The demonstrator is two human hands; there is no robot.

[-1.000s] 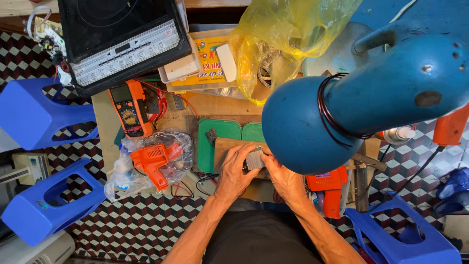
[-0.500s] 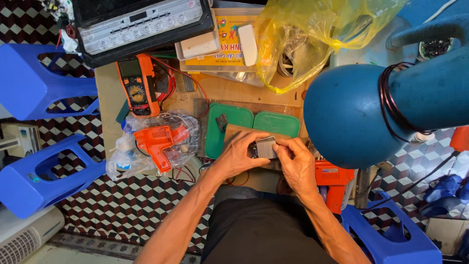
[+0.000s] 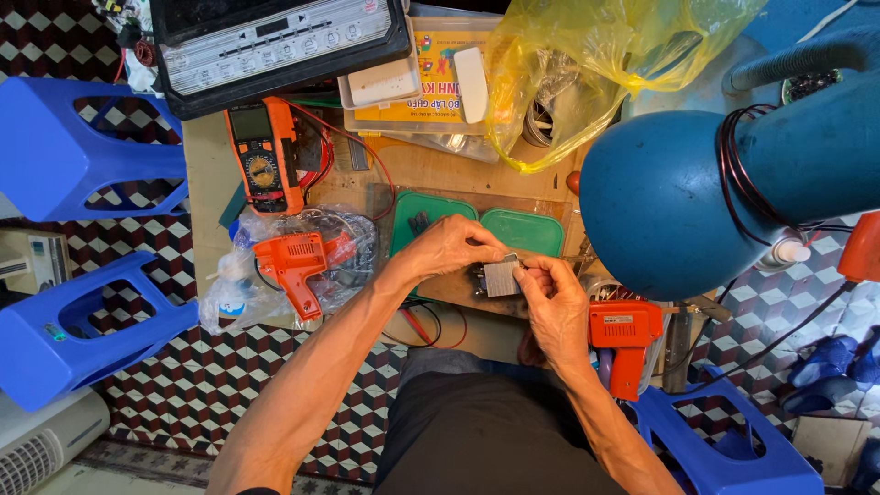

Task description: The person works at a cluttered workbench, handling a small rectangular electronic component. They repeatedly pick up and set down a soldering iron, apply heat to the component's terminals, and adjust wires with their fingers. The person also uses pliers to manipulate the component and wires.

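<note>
both hands meet over the near edge of the wooden bench, right above the lap. the left hand arches in from the left, thumb and fingertips pinched on the top left corner of a small grey metal block. the right hand comes up from below, fingers closed on the block's right edge, so the piece is clamped from 2 sides and held just off the bench. judging from this grip, the thing to get right is steadiness: keep both wrists low, let 1 hand do the holding and the other the fine work, and keep the fingertips off any delicate parts. whether something thin sits between the right fingertips, i cannot tell.

the block itself looks squarish, dull grey, flat faced, with a darker part tucked behind its left side; finer detail is too small to read.

moving out: an orange soldering gun lies just right of the right wrist. to the left, another orange gun-shaped tool rests on a clear plastic bag. just beyond the hands sit 2 green trays. farther back, an orange multimeter, a yellow plastic bag, and a black appliance with a control panel. a big blue lamp shade looms on the right.
</note>
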